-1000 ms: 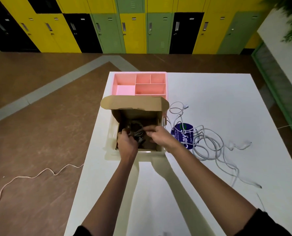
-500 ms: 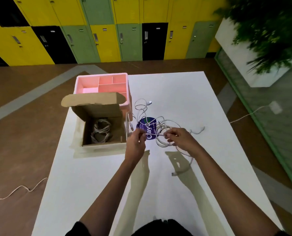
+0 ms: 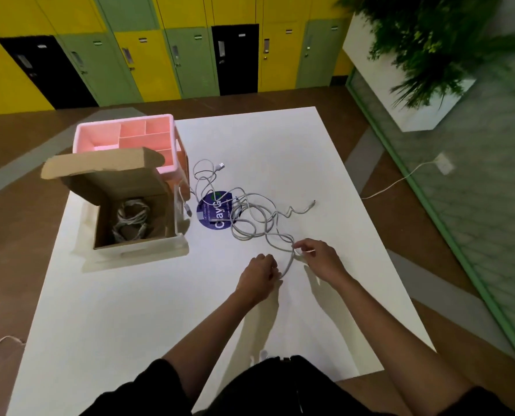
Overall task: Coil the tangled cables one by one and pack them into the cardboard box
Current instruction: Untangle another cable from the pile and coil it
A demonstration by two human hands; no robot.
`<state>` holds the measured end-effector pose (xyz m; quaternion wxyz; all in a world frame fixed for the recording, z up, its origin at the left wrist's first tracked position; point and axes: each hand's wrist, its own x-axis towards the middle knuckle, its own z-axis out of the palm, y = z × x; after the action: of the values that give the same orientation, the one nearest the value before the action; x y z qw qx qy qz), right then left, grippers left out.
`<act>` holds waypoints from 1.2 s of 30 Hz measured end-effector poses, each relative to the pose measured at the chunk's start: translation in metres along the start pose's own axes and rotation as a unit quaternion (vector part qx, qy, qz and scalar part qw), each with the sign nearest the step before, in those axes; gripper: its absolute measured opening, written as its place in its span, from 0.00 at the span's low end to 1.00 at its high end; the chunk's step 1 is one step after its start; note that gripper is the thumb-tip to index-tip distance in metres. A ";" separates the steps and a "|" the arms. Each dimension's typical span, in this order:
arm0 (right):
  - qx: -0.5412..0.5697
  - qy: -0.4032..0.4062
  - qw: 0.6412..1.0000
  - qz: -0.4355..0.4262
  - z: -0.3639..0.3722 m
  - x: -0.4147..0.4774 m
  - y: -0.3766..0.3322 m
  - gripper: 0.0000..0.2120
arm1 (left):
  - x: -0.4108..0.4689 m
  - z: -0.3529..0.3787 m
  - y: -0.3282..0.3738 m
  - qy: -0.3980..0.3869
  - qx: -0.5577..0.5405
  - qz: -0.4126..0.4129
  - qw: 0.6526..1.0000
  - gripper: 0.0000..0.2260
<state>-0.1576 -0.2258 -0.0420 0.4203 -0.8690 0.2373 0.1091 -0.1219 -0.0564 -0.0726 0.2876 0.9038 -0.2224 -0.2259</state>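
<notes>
- The left hand (image 3: 260,273) is curling its fingers around a white cable (image 3: 288,263), right of the cardboard box (image 3: 139,247) and nearer the person.
- The right hand (image 3: 319,259) is pinching the same cable, farther right of the box.
- The tangled cables (image 3: 250,219) are lying right of the box.
- Coiled cables (image 3: 131,217) are sitting inside the box.

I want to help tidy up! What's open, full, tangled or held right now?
Brown cardboard box: lid open, coiled cables inside.
Pink plastic divided tray: visible compartments empty.
Tangled white cables: loose on white table, uncoiled.
Left hand: grips a cable strand.
Right hand: pinches the same strand.
</notes>
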 end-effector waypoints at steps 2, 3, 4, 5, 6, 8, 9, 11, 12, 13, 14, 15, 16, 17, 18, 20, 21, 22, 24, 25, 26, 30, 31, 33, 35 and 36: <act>-0.008 -0.024 1.000 -0.011 0.003 -0.002 -0.001 0.19 | 0.000 0.007 0.005 -0.004 0.025 0.002 1.000 0.08; -0.016 -0.029 0.999 -0.018 0.004 -0.003 -0.001 0.20 | 0.000 0.010 0.007 -0.006 0.038 -0.002 0.999 0.08; -0.021 -0.028 0.999 -0.023 0.006 -0.002 -0.001 0.20 | 0.001 0.011 0.009 -0.006 0.048 -0.007 0.999 0.08; -0.024 -0.028 0.999 -0.026 0.007 -0.002 -0.001 0.20 | 0.001 0.012 0.011 -0.006 0.054 -0.014 0.998 0.09; -0.023 -0.029 0.999 -0.030 0.007 -0.002 -0.001 0.18 | 0.002 0.014 0.012 -0.004 0.059 -0.020 0.998 0.09; -0.017 -0.042 0.998 -0.036 0.006 -0.002 0.000 0.16 | 0.002 0.017 0.014 0.000 0.064 -0.026 0.998 0.09; -0.011 -0.049 0.998 -0.037 0.006 -0.002 0.000 0.16 | 0.002 0.018 0.015 0.000 0.065 -0.028 0.997 0.10; 0.010 -0.055 0.997 -0.048 0.004 -0.002 -0.002 0.17 | 0.001 0.020 0.016 0.003 0.059 -0.035 0.998 0.09; 0.021 -0.055 0.997 -0.058 0.003 -0.002 -0.003 0.17 | 0.000 0.021 0.017 0.008 0.049 -0.036 0.998 0.07; 0.029 -0.053 0.996 -0.066 0.001 -0.002 -0.006 0.17 | 0.000 0.020 0.019 0.015 0.032 -0.033 0.999 0.05; 0.032 -0.052 0.995 -0.076 0.000 0.000 -0.008 0.17 | -0.001 0.019 0.021 0.026 0.008 -0.027 0.999 0.03; 0.034 -0.049 0.995 -0.086 -0.002 0.002 -0.011 0.16 | 0.000 0.016 0.023 0.039 -0.016 -0.020 0.999 0.02; 0.038 -0.044 0.994 -0.096 -0.005 0.004 -0.015 0.16 | 0.002 0.014 0.024 0.055 -0.036 -0.012 0.998 0.03; 0.047 -0.039 0.993 -0.104 -0.009 0.006 -0.019 0.15 | 0.004 0.010 0.026 0.072 -0.053 -0.004 0.996 0.05; 0.059 -0.033 0.992 -0.110 -0.013 0.008 -0.023 0.15 | 0.006 0.007 0.029 0.089 -0.068 0.004 0.994 0.08; 0.080 -0.021 0.988 -0.129 -0.023 0.013 -0.032 0.15 | 0.009 -0.003 0.038 0.115 -0.095 0.022 0.989 0.13; 0.087 -0.016 0.986 -0.142 -0.028 0.015 -0.036 0.15 | 0.010 -0.008 0.044 0.126 -0.106 0.031 0.986 0.14; 0.091 -0.013 0.983 -0.158 -0.034 0.018 -0.040 0.15 | 0.010 -0.015 0.049 0.139 -0.118 0.042 0.982 0.15; 0.083 -0.008 0.978 -0.189 -0.045 0.024 -0.046 0.17 | 0.011 -0.030 0.059 0.153 -0.147 0.054 0.976 0.15; 0.072 -0.006 0.977 -0.200 -0.051 0.027 -0.048 0.18 | 0.012 -0.039 0.064 0.147 -0.167 0.059 0.973 0.13; 0.063 -0.005 0.976 -0.207 -0.057 0.030 -0.051 0.18 | 0.013 -0.049 0.069 0.131 -0.191 0.065 0.971 0.11; 0.056 0.010 0.968 -0.244 -0.078 0.040 -0.068 0.09 | 0.015 -0.093 0.088 0.081 -0.278 0.091 0.953 0.11; 0.060 0.012 0.966 -0.249 -0.082 0.041 -0.074 0.06 | 0.014 -0.104 0.092 0.087 -0.294 0.101 0.946 0.11; 0.072 0.001 0.964 -0.255 -0.088 0.041 -0.087 0.02 | 0.009 -0.124 0.097 0.112 -0.338 0.116 0.927 0.12; 0.106 -0.027 0.956 -0.271 -0.092 0.038 -0.100 0.03 | 0.002 -0.140 0.098 0.129 -0.397 0.112 0.902 0.14; 0.139 -0.046 0.949 -0.279 -0.094 0.036 -0.106 0.04 | 0.000 -0.146 0.096 0.129 -0.425 0.105 0.890 0.14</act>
<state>-0.0741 -0.2537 0.0745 0.5609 -0.8276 -0.0212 -0.0060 -0.0699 -0.0662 0.0940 0.6927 0.6873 -0.1599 -0.1491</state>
